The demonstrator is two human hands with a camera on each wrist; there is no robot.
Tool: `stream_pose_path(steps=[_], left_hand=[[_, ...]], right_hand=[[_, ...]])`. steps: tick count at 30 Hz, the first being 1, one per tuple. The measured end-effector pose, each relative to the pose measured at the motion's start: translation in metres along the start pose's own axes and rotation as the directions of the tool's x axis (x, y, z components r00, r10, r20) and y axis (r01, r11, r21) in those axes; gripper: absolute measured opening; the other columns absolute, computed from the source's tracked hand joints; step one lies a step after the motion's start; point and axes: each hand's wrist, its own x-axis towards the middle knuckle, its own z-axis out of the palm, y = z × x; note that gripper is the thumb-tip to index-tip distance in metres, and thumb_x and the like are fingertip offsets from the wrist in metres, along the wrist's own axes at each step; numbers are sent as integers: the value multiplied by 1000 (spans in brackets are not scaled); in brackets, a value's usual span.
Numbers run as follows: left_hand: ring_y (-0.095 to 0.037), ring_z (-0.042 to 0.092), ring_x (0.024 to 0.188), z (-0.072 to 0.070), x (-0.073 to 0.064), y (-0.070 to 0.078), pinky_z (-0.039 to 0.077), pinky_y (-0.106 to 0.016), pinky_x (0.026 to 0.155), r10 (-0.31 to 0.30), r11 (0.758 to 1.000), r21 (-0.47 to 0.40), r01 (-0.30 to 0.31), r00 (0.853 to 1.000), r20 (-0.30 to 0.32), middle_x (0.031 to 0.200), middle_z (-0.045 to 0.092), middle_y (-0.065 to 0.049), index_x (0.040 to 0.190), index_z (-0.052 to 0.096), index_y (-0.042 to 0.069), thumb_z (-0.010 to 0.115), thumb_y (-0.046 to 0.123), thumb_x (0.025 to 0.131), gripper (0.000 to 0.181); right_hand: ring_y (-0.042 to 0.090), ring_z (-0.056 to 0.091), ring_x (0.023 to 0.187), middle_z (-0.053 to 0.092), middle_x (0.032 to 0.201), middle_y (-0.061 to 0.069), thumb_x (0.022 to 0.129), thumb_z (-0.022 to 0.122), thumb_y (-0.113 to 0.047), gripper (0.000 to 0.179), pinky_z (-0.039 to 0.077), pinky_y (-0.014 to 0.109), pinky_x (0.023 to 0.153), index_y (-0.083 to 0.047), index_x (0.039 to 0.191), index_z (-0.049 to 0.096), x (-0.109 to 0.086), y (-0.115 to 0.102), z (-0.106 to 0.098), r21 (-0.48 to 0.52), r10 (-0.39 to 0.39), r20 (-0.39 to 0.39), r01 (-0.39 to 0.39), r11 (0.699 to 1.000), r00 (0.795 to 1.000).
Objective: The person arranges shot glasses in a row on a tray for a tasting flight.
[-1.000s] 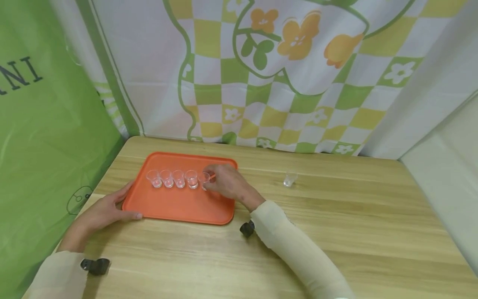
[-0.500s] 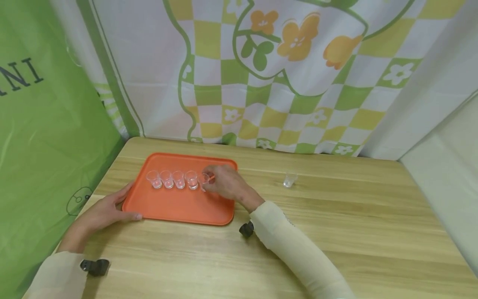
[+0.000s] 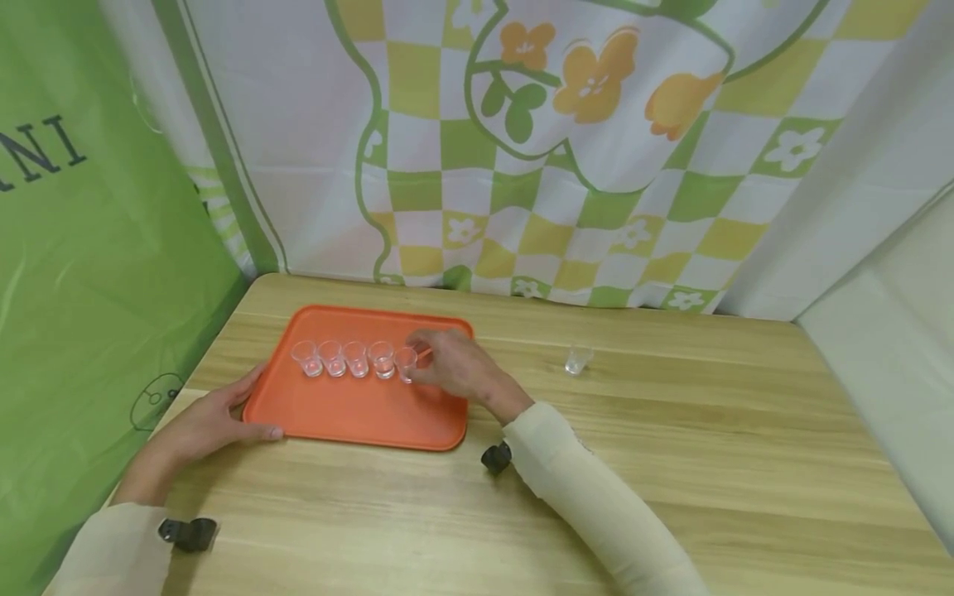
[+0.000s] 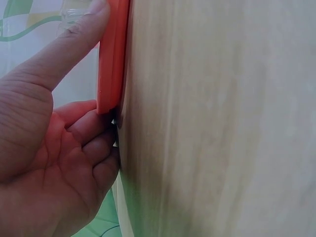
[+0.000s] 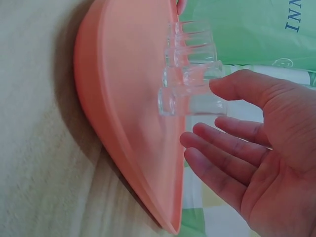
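Several small clear shot glasses (image 3: pixel 356 359) stand upright in a row on the orange tray (image 3: pixel 350 414). My left hand (image 3: pixel 209 422) holds the tray's near left corner, thumb along the front edge and fingers at the left side; the left wrist view shows these fingers (image 4: pixel 94 143) curled by the tray's rim. My right hand (image 3: pixel 458 364) is at the rightmost shot glass (image 5: pixel 197 102). In the right wrist view the thumb (image 5: pixel 237 86) lies at that glass's rim, while the other fingers (image 5: pixel 222 158) are loosely extended with a gap beside the glass.
Another shot glass (image 3: pixel 577 359) stands on the wooden table (image 3: pixel 671 430), right of the tray. A patterned curtain (image 3: pixel 537 165) hangs along the table's back edge, and a green sheet (image 3: pixel 97 248) is at the left.
My right hand has shifted very slightly right, and more of the rightmost glass shows. The left hand and the tray stay in place.
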Motion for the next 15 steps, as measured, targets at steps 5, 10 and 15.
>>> stream_pose_path(steps=[5, 10, 15], left_hand=[[-61, 23, 142, 0, 0, 0, 24, -79, 104, 3, 1000, -2, -3, 1000, -1, 160, 24, -36, 167, 9, 14, 85, 38, 85, 114], [-60, 23, 142, 1, 0, -2, 25, -78, 104, 7, 1000, -8, -7, 1000, 2, 160, 24, -36, 167, 8, 16, 85, 37, 86, 113], [-61, 25, 141, 0, 1, 0, 26, -79, 103, 10, 1000, 18, -10, 1000, 5, 159, 25, -37, 167, 8, 14, 84, 38, 86, 113]], right_hand=[[20, 65, 117, 69, 128, 8, 94, 78, -19, 47, 53, 30, 95, -3, 135, 63, -4, -1, -5, 17, 7, 2, -7, 1000, 1000], [23, 66, 116, 67, 131, 12, 95, 76, -16, 51, 54, 34, 95, -1, 141, 59, -10, 1, -9, 15, 12, 2, -12, 1000, 1000], [25, 66, 115, 67, 132, 12, 97, 73, -14, 51, 54, 35, 95, -2, 143, 57, -20, 7, -18, 45, 39, -21, -38, 998, 999]])
